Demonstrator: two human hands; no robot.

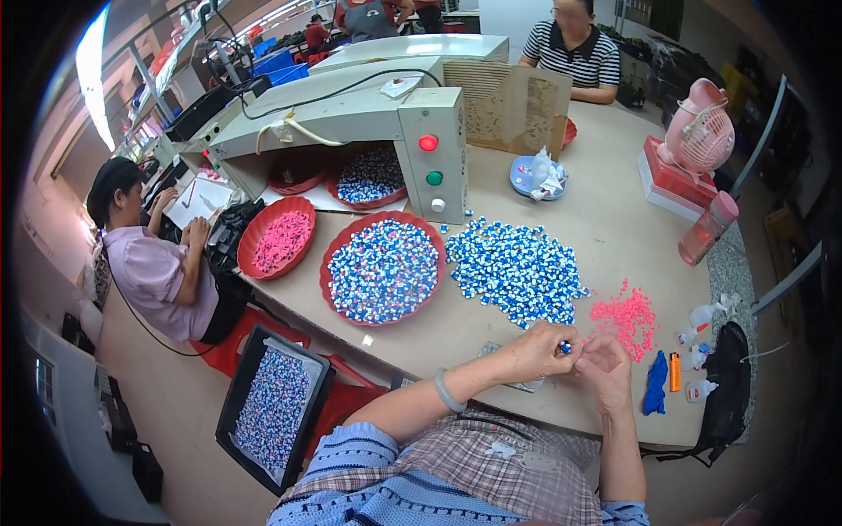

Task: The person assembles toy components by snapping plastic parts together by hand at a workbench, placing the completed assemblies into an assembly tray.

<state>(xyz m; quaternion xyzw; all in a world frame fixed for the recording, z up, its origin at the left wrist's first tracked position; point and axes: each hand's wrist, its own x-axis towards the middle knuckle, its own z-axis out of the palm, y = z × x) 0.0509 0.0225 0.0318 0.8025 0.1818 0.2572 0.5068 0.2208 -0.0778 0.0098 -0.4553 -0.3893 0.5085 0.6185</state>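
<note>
Close together over the table's near edge, my two hands work at one spot. My left hand [537,349] is closed around a small blue-and-white piece [565,347]. Thumb and fingers of my right hand [607,364] are pinched right beside it; what they hold, if anything, is too small to make out. Just beyond lies a spread heap of blue-and-white pieces [513,267]. Tiny pink pieces [624,320] are scattered beyond my right hand. A greyish flat pad [526,384] shows partly under my left wrist.
Red scalloped trays hold mixed pieces [384,272] and pink pieces [282,241]. Behind stands a tunnel-like machine [431,158]. A lighter [674,373], small bottles [699,390], a pink bottle [709,228] and a fan [697,131] are on the right. A black crate [272,408] sits lower left; co-workers sit left and far.
</note>
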